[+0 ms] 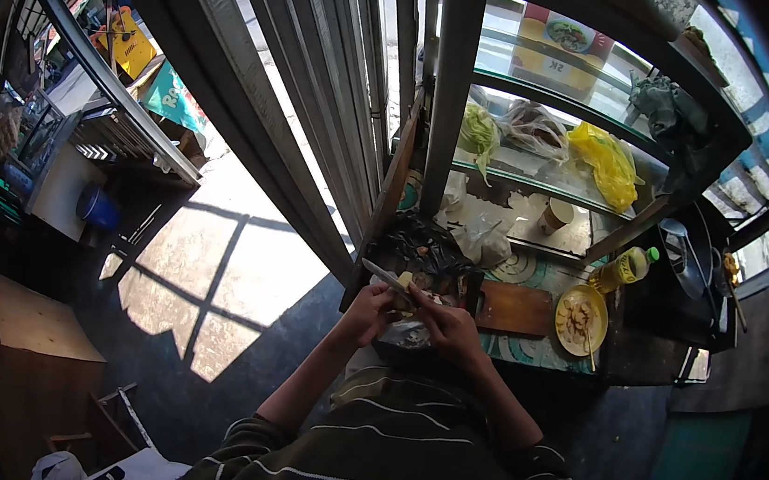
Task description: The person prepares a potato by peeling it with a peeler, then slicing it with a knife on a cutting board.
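A knife (383, 274) points up and to the left above a box at the counter's front edge. My right hand (447, 325) is closed at the knife's near end; its grip is partly hidden. Close against it, my left hand (371, 315) is closed with its fingers pinched under the blade, on something I cannot make out. A small pale yellow piece (406, 280) shows by the right fingertips. Below the hands lies whitish plastic (407, 334), and a black plastic bag (417, 243) is just beyond them.
Right of the hands lie a wooden cutting board (515, 308), a yellow plate (567, 327) with food pieces and an oil bottle (625, 269). A wok (689, 263) stands farther right. A glass display case (549, 194) rises behind; metal shutters (313, 73) stand at left.
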Motion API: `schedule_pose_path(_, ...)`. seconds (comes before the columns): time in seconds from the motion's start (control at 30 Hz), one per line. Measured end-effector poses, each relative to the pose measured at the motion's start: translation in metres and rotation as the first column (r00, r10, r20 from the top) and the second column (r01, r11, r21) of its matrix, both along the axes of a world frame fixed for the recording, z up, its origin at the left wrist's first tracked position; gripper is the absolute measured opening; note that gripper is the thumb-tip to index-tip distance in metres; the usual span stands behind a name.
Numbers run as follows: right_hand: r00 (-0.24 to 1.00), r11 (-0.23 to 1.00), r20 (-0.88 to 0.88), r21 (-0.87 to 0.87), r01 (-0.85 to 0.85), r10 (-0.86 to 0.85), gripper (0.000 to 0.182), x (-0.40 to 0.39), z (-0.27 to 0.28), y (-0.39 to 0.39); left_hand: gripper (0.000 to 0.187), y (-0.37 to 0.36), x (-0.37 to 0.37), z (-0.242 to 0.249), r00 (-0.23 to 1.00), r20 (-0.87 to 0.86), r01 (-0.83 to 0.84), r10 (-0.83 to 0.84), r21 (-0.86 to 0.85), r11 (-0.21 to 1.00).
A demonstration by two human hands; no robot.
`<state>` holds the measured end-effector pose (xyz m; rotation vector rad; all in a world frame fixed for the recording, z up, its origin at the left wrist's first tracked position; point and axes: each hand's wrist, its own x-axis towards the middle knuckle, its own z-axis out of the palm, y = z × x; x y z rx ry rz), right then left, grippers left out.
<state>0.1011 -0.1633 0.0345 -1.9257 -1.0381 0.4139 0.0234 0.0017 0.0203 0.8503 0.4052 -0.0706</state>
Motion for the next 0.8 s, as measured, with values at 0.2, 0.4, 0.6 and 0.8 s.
schedule_pose_path(0.2,0.992,0.983,0.038,0.146,0.114,-0.121,0.045,-0.006,-0.009,0.011,0.026,0.002,0.003,0.004,0.997,0.071,-0.034,0.033,0.025,0.999)
schedule_pose_path(0.4,0.988,0.993,0.156,0.119,-0.016,-0.003,0.045,0.004,-0.002,0.001,0.025,0.004,-0.003,0.006,0.998,0.029,0.055,-0.054,-0.028,0.998)
schedule_pose_path(0.6,0.996,0.999,-0.083,-0.025,0.026,-0.028,0.049,0.007,0.005,0.001,0.025,0.010,-0.006,0.009,0.994,0.017,0.105,-0.106,0.051,0.993)
schedule_pose_path(0.8,1.000,0.999,0.022,0.032,-0.010,0.010,0.050,0.005,-0.002,0.005,0.025,0.013,-0.007,0.009,0.990,0.030,0.134,-0.135,0.034,0.990)
